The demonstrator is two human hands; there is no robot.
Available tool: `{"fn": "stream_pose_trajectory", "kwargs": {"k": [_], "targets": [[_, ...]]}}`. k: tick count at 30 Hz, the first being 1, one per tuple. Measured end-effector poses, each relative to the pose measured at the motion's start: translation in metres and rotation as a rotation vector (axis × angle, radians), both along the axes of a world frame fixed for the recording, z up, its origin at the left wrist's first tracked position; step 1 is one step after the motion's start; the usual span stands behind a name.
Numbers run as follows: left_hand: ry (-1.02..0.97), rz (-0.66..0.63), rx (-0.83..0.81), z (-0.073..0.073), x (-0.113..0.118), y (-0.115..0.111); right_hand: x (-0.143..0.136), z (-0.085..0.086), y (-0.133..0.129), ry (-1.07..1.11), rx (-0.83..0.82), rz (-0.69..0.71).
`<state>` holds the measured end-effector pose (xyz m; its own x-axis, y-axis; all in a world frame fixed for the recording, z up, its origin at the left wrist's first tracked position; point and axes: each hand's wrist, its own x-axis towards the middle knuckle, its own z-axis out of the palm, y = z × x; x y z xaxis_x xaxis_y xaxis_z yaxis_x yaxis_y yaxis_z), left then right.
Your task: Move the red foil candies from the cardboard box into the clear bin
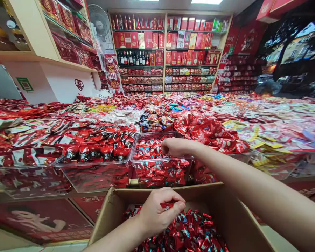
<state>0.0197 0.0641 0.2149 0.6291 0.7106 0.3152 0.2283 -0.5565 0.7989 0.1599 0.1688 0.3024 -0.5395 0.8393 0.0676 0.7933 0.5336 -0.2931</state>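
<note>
My left hand (162, 211) is above the open cardboard box (236, 210), its thumb and fingers curled together around red wrapped candy that shows between them. Loose red candies (191, 231) with shiny wrappers and blue patches cover the bottom of the box. Farther forward, my right hand (177, 147) is closed in a loose fist over a clear plastic bin (136, 159). Similar red wrapped candies (149, 148) fill that bin. The right fingertips are turned down and away, so whatever they hold is hidden.
Left of the bin stands another clear bin (91, 175) of red-and-black packets. Red packets (212, 134) are heaped to the right, beside yellow-edged ones (265, 140). Shelves (165, 52) of bottles and red boxes line the back wall. A fan (98, 21) hangs upper left.
</note>
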Motion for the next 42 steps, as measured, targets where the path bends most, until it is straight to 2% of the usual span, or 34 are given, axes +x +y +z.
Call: {"fn": "stream_pose_trajectory", "kwargs": {"k": [4,6,8,10,13,15,18,21,25,29,32,36,38,42], "targets": [[0.022,-0.016,-0.012,0.001,0.0,0.001,0.004,0.0,-0.003,0.052,0.087,-0.039],[0.01,0.009,-0.073,0.0,0.001,0.002,0.005,0.002,-0.019,0.115,0.202,-0.082],[-0.029,0.028,-0.181,-0.001,0.001,0.002,0.005,-0.003,-0.048,0.224,0.314,-0.077],[-0.091,0.015,-0.262,-0.004,0.002,0.002,0.003,-0.018,-0.084,0.353,0.336,-0.003],[-0.152,-0.044,-0.229,-0.011,0.004,0.001,0.001,-0.055,-0.129,0.423,0.143,0.041],[-0.121,-0.07,-0.204,-0.016,0.006,-0.001,0.002,-0.077,-0.142,0.518,0.035,0.008],[-0.058,-0.105,-0.259,-0.016,0.009,-0.004,0.011,-0.092,-0.141,0.654,-0.041,-0.014],[-0.047,-0.118,-0.395,-0.006,0.01,-0.004,0.023,-0.092,-0.134,0.761,-0.041,-0.072],[-0.024,-0.041,-0.604,0.0,0.009,0.003,0.034,-0.091,-0.127,0.937,-0.092,-0.213],[-0.086,0.019,-0.636,-0.005,0.008,0.008,0.034,-0.095,-0.124,1.088,-0.23,-0.231],[-0.103,0.018,-0.649,-0.008,0.008,0.008,0.032,-0.095,-0.122,1.138,-0.288,-0.241],[-0.165,0.04,-0.658,-0.006,0.009,0.008,0.035,-0.094,-0.123,1.12,-0.261,-0.252],[-0.189,0.083,-0.656,-0.004,0.008,0.009,0.038,-0.092,-0.126,1.031,-0.185,-0.228],[-0.259,0.088,-0.777,0.001,0.004,0.012,0.04,-0.09,-0.132,0.667,0.088,-0.001]]}}
